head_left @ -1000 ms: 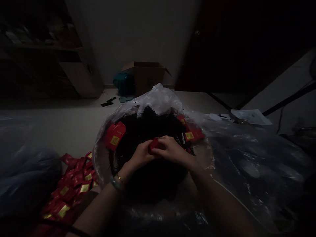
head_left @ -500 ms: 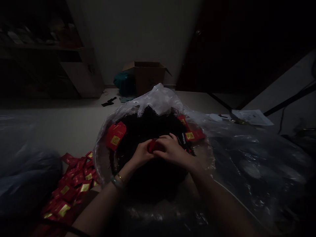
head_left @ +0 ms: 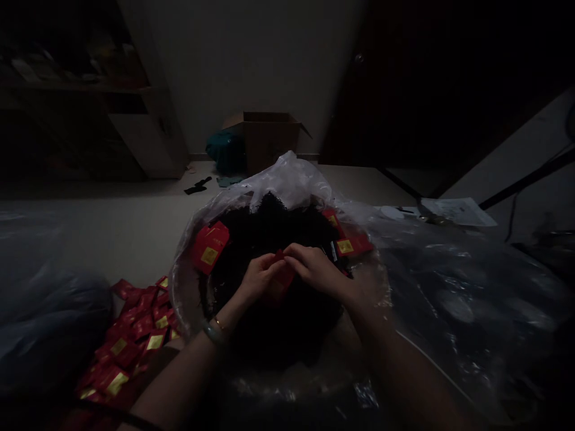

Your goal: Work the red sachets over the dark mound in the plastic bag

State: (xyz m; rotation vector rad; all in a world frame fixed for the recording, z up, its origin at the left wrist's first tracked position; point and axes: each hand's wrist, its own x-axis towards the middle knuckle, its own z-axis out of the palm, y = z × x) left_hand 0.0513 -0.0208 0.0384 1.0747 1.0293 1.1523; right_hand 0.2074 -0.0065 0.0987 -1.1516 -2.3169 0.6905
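Between my hands is a red packet [head_left: 279, 285] with a dull gold patch, held over a heap of dark, shredded, tea-like material [head_left: 242, 233]. My left hand [head_left: 259, 276] grips the packet's left edge near its top. Fingers of my right hand [head_left: 309, 266] pinch its upper right corner. The dark heap fills a round container lined with clear plastic [head_left: 381, 281]. On its left rim rest red packets [head_left: 211, 246] with a gold square, and more red packets [head_left: 354, 245] lie at the right rim.
Many red packets [head_left: 130, 335] are piled at the lower left beside a plastic-covered bundle [head_left: 54, 323]. Clear plastic sheeting [head_left: 458, 287] spreads to the right. An open cardboard box [head_left: 272, 143] and a teal bag [head_left: 226, 151] stand by the wall. Papers [head_left: 458, 212] lie at the right.
The red packet, mostly covered by my hands before, now shows its front hanging below my fingers. My right hand has drawn its fingers in to a pinch at the packet's top.
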